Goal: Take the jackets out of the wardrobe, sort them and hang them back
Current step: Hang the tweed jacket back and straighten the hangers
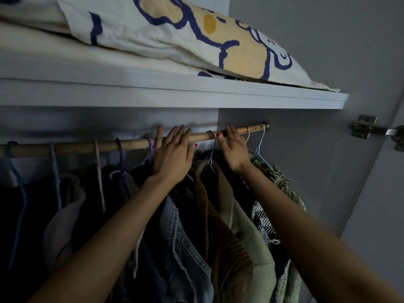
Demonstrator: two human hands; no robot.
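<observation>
The jackets (218, 215) hang packed on the rail (87, 147) just below my fingers, under the shelf (175, 92). My left hand (172, 156) lies over the rail with fingers (175, 134) straight, grasping nothing; my right hand (232, 147) rests on it too, fingers hidden behind. I judge I should part the bunch, then hook one hanger (211, 149) between my hands and lift it clear.

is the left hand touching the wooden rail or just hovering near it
Touching. The head view shows the left hand laid over the wooden rail, its straight fingers crossing the rail's front and hiding it, with no gap between them.
</observation>
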